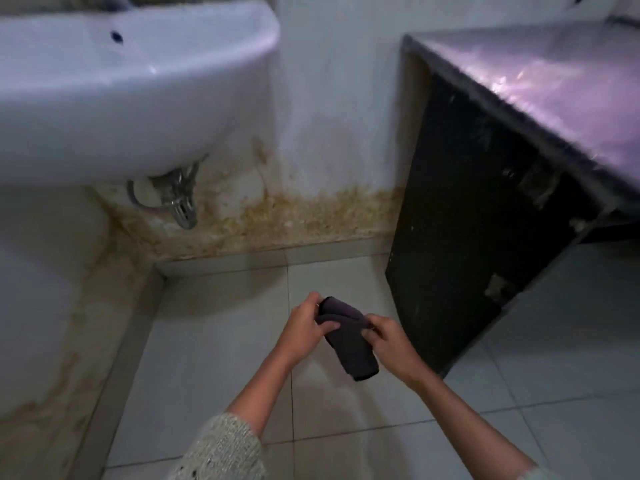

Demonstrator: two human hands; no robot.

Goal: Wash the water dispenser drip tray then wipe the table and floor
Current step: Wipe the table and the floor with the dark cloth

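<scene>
Left hand [304, 329] and right hand [389, 341] both closed on a dark grey folded cloth [349, 337], held above the pale tiled floor [214, 375], beside the dark worktop's [540, 98] near corner.

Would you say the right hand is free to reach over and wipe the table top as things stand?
Probably yes: the right hand already holds the dark cloth with the left hand, and nothing stands between it and the table top.

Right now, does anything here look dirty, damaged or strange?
Yes. The wall base beneath the sink carries brown-yellow staining, which runs along the skirting at the left too. The dark cabinet side shows chipped, scuffed patches. Both hands hold a dark cloth above the floor.
</scene>
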